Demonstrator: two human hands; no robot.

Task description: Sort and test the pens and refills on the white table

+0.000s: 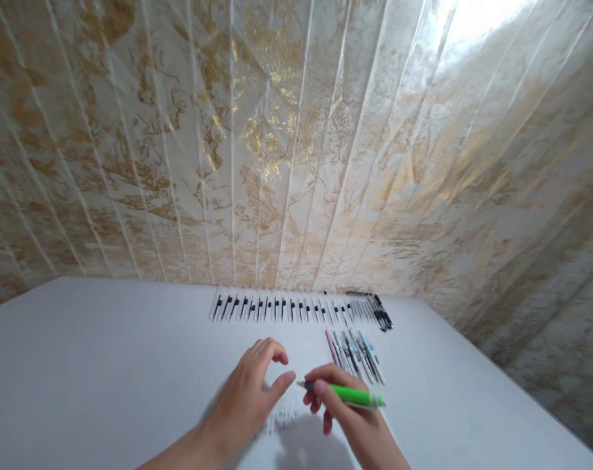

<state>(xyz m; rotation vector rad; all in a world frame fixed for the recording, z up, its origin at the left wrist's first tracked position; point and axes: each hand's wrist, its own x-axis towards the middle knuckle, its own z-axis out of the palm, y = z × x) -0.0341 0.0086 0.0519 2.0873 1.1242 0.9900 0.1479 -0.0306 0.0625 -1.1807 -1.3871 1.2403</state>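
Note:
My right hand (333,398) grips a bright green pen (350,394) between thumb and fingers. The pen lies nearly level, its grey tip pointing left. Just left of that tip is my left hand (255,382), thumb and index finger curved apart with a gap between them and nothing held. Below the hands, small dark marks or tiny parts (277,423) show on the white table; which they are I cannot make out. Beyond my right hand lies a group of pens (358,356) in pink, light blue, white and dark tones, side by side.
Along the back of the white table (105,365) runs a row of clear slender tubes with black parts (277,309). At its right end sit several thin black-ended sticks (382,312). A shiny gold-patterned curtain (267,143) hangs behind the table and down its right side.

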